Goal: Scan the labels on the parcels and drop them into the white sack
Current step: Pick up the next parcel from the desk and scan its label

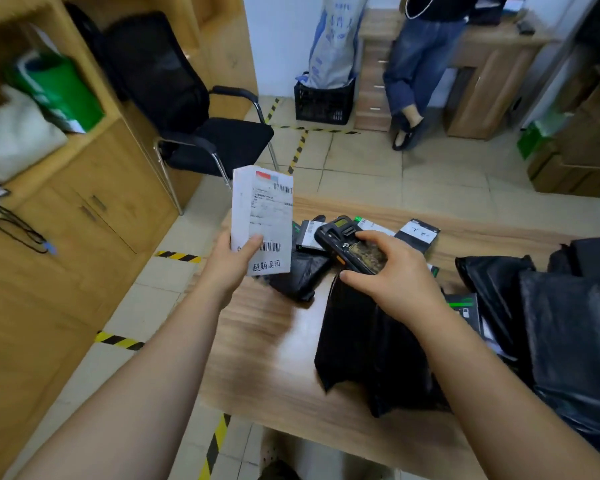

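My left hand [231, 259] grips a small white box parcel [262, 216] upright above the table's left edge, its shipping label with barcodes facing me. My right hand [390, 271] holds a black handheld scanner [349, 245], its head aimed left toward the box. Several black plastic-bag parcels [368, 341] and small labelled packets [417, 233] lie on the wooden table [257, 358]. A white sack's edge [302, 452] shows at the bottom below the table; a tall white-and-blue sack [336, 39] stands in a black crate far back.
A black office chair [201, 116] stands beyond the table's left side. Wooden cabinets [66, 220] line the left wall with bags on a shelf. A person in jeans [416, 71] stands by a desk at the back. More black bags [575, 323] pile up on the right.
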